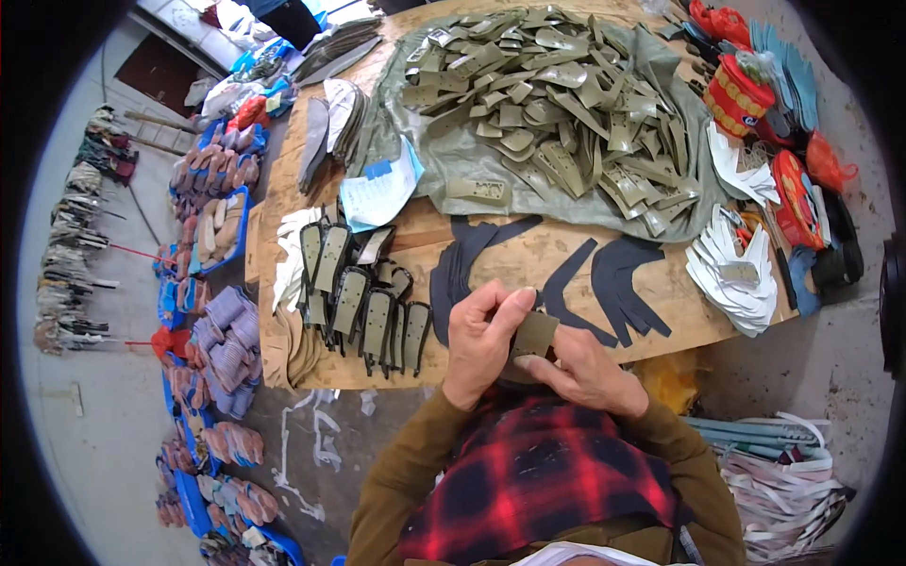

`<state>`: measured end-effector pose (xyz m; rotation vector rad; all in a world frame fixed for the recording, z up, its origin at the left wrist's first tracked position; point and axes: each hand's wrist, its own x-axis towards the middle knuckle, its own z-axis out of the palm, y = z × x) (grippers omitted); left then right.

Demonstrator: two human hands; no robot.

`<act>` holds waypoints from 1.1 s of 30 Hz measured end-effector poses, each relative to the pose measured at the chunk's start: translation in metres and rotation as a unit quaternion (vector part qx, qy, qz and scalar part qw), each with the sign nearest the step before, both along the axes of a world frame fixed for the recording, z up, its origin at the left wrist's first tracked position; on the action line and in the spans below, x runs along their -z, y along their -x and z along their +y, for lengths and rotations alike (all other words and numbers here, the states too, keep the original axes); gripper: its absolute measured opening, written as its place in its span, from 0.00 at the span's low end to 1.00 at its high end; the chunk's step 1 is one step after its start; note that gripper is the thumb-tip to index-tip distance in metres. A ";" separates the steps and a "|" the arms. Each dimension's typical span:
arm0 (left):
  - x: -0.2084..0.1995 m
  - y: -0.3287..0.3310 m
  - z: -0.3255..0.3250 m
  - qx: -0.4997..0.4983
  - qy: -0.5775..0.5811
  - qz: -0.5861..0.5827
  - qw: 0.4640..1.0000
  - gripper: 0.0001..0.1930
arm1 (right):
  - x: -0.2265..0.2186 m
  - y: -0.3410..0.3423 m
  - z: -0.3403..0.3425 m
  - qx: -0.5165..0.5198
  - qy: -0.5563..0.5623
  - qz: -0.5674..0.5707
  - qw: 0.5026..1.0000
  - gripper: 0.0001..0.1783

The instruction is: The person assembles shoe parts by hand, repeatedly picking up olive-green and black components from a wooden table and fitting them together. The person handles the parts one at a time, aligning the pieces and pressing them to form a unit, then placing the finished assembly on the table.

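Note:
Both hands hold one small olive-green cut piece (535, 334) close to my chest, at the near edge of the wooden table (528, 259). My left hand (481, 341) wraps over its left side with the thumb on top. My right hand (583, 370) pinches its lower right edge. Just beyond the hands lie dark curved cut pieces (613, 283). To the left stands a row of assembled olive and black pieces (363, 307), overlapped in a fan.
A large heap of olive cut pieces (557, 104) lies on a green sheet at the back. White pieces (731, 274) and red bags (741, 90) line the right edge. A paper sheet (377, 193) lies mid-left. Blue trays of shoe parts (212, 283) cover the floor left.

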<state>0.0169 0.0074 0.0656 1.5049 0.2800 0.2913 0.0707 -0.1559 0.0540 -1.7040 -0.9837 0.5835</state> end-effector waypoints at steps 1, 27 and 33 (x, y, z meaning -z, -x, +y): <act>0.001 0.000 0.001 0.002 0.031 0.008 0.999 0.09 | -0.007 -0.003 0.001 -0.004 -0.019 0.022 1.000 0.16; 0.020 0.033 0.031 0.068 -0.355 -0.181 0.915 0.15 | 0.006 -0.004 -0.012 0.078 -0.129 0.279 0.948 0.23; 0.026 0.037 0.019 0.054 -0.360 -0.265 0.893 0.08 | 0.023 -0.006 0.016 0.066 -0.107 0.330 0.935 0.12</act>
